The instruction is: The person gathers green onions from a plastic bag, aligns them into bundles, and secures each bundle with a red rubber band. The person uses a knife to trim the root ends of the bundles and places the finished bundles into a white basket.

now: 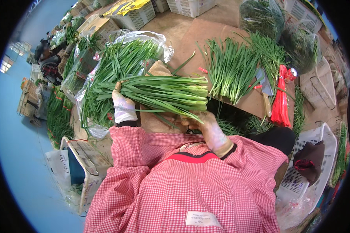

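My left hand [123, 104], in a pale glove, grips a bunch of long green leafy stalks [166, 93], like Chinese chives, near its leafy part. The pale cut ends lie to the right. My right hand [205, 123] is under those ends; its fingers are partly hidden, so its hold is unclear. A loose pile of the same greens [128, 58] lies on plastic beyond my left hand. On the brown board [186, 43] rests another bunch [232, 67], beside a knife with a wooden handle [267, 104] and a bundle of red ties [281, 102].
A red can [291, 74] stands near the ties. Bagged greens [261, 17] sit at the back right. White plastic crates [189, 7] stand behind the board, and others flank me, one holding a dark cloth [309, 160]. Another person [49, 61] is at the far left.
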Demonstrator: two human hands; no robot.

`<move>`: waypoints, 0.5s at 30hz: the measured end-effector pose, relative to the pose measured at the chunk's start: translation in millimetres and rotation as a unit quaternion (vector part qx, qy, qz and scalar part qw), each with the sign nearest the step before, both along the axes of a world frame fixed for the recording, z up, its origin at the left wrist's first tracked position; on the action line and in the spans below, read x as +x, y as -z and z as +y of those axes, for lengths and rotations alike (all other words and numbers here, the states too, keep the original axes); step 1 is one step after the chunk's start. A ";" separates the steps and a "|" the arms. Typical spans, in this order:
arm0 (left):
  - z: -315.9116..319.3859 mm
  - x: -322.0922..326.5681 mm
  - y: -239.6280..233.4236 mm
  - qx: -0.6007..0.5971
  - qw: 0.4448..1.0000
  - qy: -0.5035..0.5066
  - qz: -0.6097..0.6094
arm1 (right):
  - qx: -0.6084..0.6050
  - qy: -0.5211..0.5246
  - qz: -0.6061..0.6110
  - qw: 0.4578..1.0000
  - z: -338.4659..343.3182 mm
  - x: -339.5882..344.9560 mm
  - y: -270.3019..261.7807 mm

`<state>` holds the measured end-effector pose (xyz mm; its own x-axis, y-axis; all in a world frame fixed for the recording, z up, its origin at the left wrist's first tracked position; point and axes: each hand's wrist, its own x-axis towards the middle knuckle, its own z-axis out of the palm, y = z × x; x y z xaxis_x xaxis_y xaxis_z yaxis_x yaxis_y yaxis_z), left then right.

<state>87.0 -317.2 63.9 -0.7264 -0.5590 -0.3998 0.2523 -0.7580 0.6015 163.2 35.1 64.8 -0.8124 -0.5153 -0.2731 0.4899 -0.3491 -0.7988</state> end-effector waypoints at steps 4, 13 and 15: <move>-9.5 0.1 6.0 0.001 1.000 0.023 0.014 | 0.087 0.139 -0.008 0.986 14.5 -9.0 11.7; -10.3 -5.9 18.3 -0.020 0.999 0.017 0.028 | 0.077 0.019 -0.060 0.995 17.2 18.5 40.9; -9.2 -3.6 16.6 -0.017 0.999 0.025 0.025 | 0.052 0.064 -0.014 0.996 -17.8 1.1 56.2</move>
<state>83.4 -326.4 47.2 -0.7728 -0.5339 -0.3431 0.2444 -0.7493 0.6154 164.3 17.3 8.6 -0.8605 -0.3760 -0.3439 0.4701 -0.3257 -0.8203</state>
